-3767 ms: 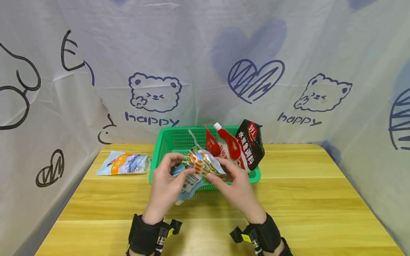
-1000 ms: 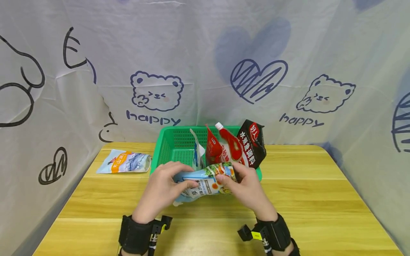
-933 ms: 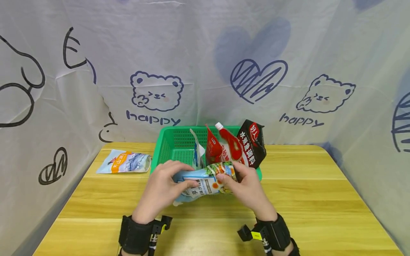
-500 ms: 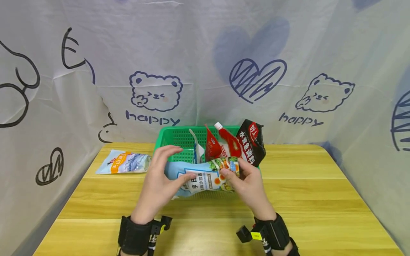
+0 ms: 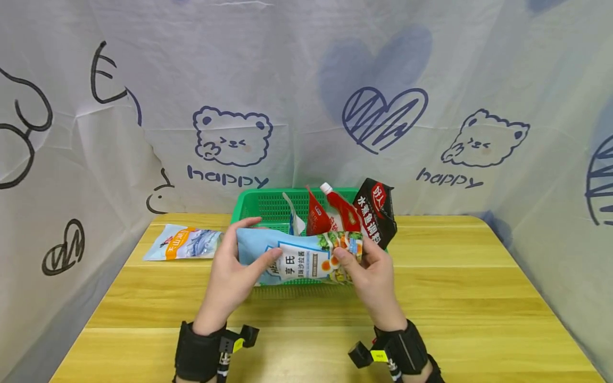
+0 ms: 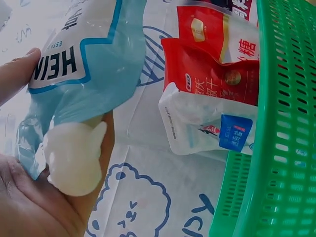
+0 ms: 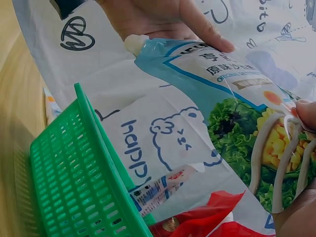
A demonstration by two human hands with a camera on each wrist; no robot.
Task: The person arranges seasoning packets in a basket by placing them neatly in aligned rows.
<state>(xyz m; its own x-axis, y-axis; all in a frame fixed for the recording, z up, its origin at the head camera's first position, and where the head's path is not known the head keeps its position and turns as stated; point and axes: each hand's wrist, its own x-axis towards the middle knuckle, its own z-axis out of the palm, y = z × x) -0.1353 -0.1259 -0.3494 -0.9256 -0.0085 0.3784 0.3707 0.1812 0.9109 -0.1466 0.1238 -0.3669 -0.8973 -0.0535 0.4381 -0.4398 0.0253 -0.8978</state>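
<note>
A light blue and white Heinz salad dressing pouch [image 5: 299, 260] lies sideways in both hands, stretched out above the front of the green basket [image 5: 246, 198]. My left hand [image 5: 230, 276] grips its capped end, thumb across the label and the other fingers behind. In the left wrist view the white cap [image 6: 74, 158] rests by the palm. My right hand [image 5: 375, 282] pinches the other end, thumb over the printed salad picture [image 7: 276, 143]. The pouch's front, with its lettering, faces the head camera.
Inside the basket stand a white packet [image 5: 296, 223], a red packet [image 5: 316, 217], a red pouch with a white cap [image 5: 345, 210] and a black seasoning packet [image 5: 375, 213]. A blue and orange bag [image 5: 182, 243] lies on the wooden table left of the basket.
The pouch, bunched and folded at first, is now spread out flat between the hands with its label in full view. It has risen slightly over the last second. Basket contents look unmoved.
</note>
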